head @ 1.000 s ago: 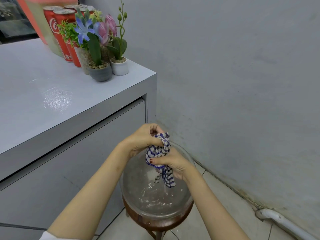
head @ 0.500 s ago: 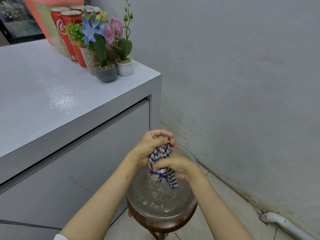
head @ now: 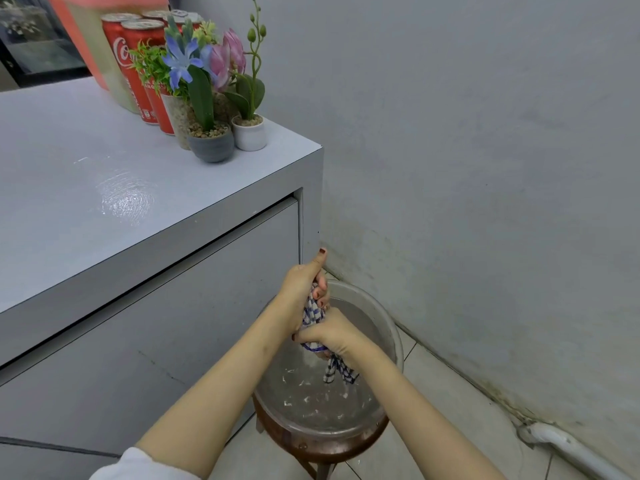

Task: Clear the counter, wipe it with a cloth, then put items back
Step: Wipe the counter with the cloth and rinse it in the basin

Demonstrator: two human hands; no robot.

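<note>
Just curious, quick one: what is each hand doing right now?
Left hand: closed on the checked cloth above the basin.
Right hand: closed on the same cloth, lower down.

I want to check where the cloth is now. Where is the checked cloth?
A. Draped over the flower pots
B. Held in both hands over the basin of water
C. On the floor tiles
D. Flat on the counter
B: the left hand and right hand both grip the checked cloth, its tail hanging above the basin of water.
</note>
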